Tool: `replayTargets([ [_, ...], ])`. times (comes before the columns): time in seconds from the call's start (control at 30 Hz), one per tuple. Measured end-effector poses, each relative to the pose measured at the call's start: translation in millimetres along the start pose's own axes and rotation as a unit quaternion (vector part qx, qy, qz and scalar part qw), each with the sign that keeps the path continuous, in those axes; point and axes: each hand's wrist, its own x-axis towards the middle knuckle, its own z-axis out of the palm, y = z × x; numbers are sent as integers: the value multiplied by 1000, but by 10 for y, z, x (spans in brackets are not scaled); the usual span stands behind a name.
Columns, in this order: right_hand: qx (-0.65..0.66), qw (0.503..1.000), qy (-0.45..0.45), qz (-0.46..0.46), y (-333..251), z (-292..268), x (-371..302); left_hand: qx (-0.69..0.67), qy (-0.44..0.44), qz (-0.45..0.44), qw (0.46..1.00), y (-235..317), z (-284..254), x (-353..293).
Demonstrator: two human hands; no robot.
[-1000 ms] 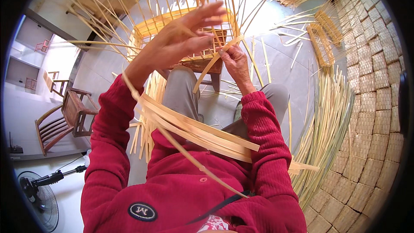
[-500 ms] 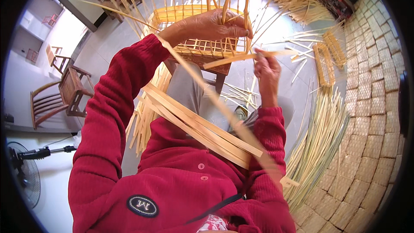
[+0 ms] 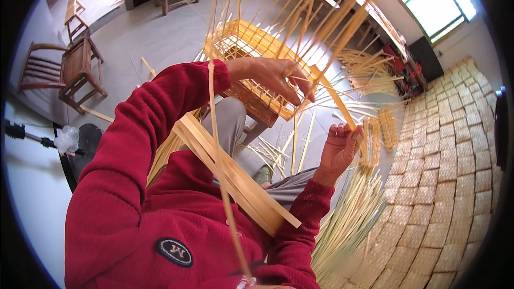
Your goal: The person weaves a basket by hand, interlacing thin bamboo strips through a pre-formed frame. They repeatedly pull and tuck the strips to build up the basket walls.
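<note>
A half-woven bamboo basket (image 3: 263,36) with long upright stakes rests on a wooden stool (image 3: 257,108) in front of me. My left hand (image 3: 273,77) reaches over its near side, fingers bent round an upright stake (image 3: 317,77) at the near right corner. My right hand (image 3: 342,147), to the right of the basket, pinches a flat bamboo strip (image 3: 338,100) that rises to that corner among the stakes. A bundle of flat bamboo strips (image 3: 230,174) lies across my lap. One long thin strip (image 3: 216,139) hangs down past my left cuff.
Stacked woven panels (image 3: 428,192) line the right side. A sheaf of thin strips (image 3: 348,219) and small woven frames (image 3: 372,139) lie beside them. Wooden chairs (image 3: 80,69) stand at the left. Loose strips (image 3: 267,152) litter the floor near my foot.
My view has swung toward the right. The right hand's strip was lying across below the basket corner; now it slants from the corner stakes down to that hand. My left hand remains at the corner.
</note>
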Motion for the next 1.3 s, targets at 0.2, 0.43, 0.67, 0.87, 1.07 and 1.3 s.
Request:
replayTargets([
  [0.2, -158, 984, -74, -46, 335, 540, 211, -1, -17, 19, 1000, -102, 46, 12],
  [0.43, -359, 928, 14, -96, 844, 324, 219, -12, 3, -16, 1000, -74, 25, -27],
  [0.67, -361, 928, 9, -89, 976, 133, 35, -27, 310, -26, 950, 26, 19, -364],
  [0.87, -360, 927, -37, -97, 986, -25, 90, -10, 438, 111, 892, -242, 340, -671],
  [1.07, -372, 926, -30, -56, 958, -74, 38, 131, 487, 6, 864, -528, 699, -961],
  [1.3, -293, 955, -4, 36, 969, -205, -12, 159, 506, -30, 847, -1015, 615, -992],
])
